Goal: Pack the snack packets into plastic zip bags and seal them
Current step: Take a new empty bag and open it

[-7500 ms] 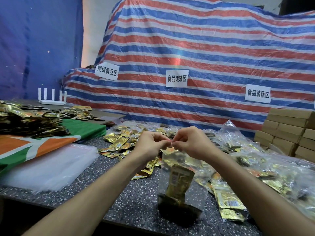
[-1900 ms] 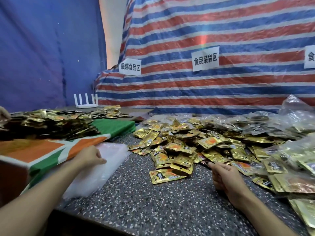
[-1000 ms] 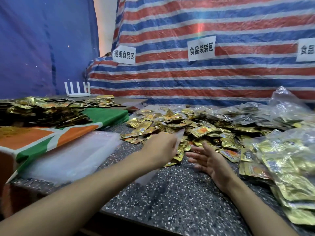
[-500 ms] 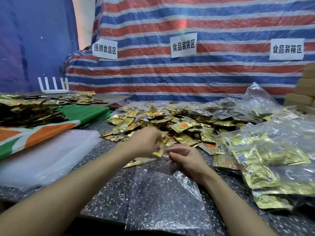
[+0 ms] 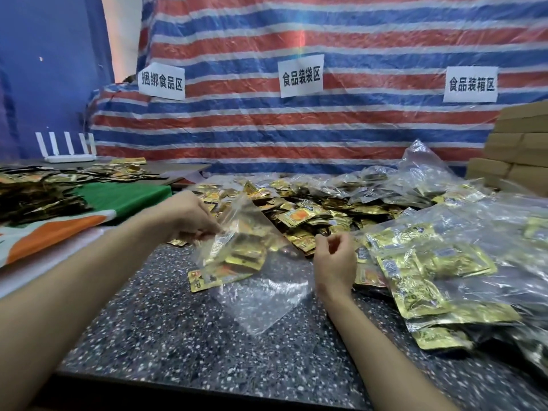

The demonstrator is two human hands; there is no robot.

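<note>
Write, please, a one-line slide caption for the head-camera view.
Left hand pinches a clear zip bag over the speckled table, right hand loosely curled beside it, gold snack packets heaped behind.

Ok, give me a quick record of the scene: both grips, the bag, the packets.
left grip: pinches top edge of bag
right grip: beside bag, fingers curled, hold unclear
bag: clear, held up at left, lower end at table
bag contents: gold packets show through; inside or behind, unclear
loose packets: heap behind bag
filled bags: piled at right
</note>
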